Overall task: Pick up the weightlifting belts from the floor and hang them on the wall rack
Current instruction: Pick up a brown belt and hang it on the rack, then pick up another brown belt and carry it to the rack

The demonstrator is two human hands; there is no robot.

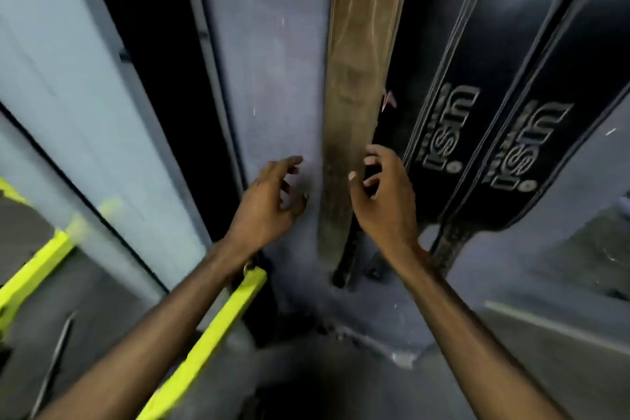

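A brown leather belt [358, 78] hangs straight down the grey wall in the middle of the view. Right of it hang two black belts with white lettering, one [443, 106] beside the brown belt and another [531, 133] further right. My left hand [269, 204] is open with fingers spread, just left of the brown belt's lower part and apart from it. My right hand [381, 194] is open with curled fingers at the brown belt's right edge, in front of a black belt; I cannot tell if it touches. The rack's hooks are out of view.
A dark vertical post [160, 61] stands left of the grey wall [272, 61]. A bright yellow bar [211, 334] slants below my left forearm, with another yellow piece [30, 269] at the far left. Grey floor [306, 385] lies below.
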